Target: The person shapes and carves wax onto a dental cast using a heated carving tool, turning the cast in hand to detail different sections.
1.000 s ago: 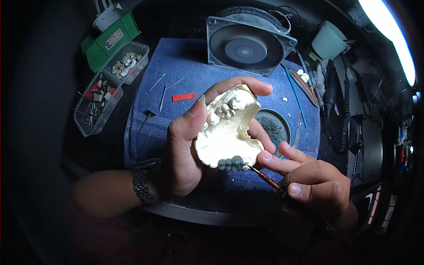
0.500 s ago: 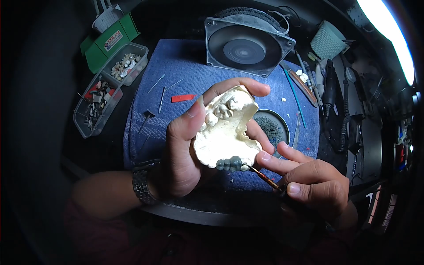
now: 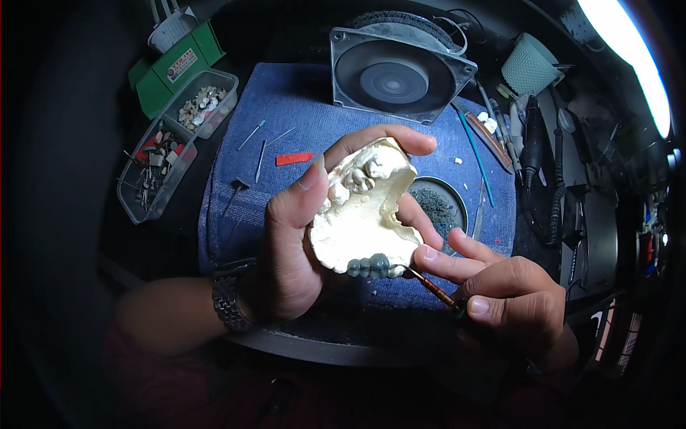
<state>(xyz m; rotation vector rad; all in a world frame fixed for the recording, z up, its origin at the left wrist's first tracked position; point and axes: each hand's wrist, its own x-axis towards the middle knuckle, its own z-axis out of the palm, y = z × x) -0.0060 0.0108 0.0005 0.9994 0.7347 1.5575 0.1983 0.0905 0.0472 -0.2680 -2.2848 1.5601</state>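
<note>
My left hand (image 3: 293, 236) is closed round a cream plaster dental model (image 3: 357, 225), its tooth side turned up toward me. Dark green-grey wax teeth (image 3: 369, 266) line the edge of the model nearest me. In my right hand (image 3: 514, 297) is a thin wax carving tool (image 3: 432, 288) with a copper-coloured shank, pinched between thumb and fingers. Its fine tip meets the model just right of the wax teeth; whether it touches the wax, I cannot tell. My right index fingertip rests at the model's right edge.
A blue towel (image 3: 286, 100) covers the bench, with a square fan (image 3: 396, 79) at the back. A round dish (image 3: 457, 196) of dark shavings lies behind the model. At left is a divided plastic box (image 3: 171, 182); at right lie a black handpiece (image 3: 532, 143) and several tools.
The dental model has shifted very slightly left and tilted a little in my left hand. The tool's tip has moved slightly along the model's edge, away from the wax teeth.
</note>
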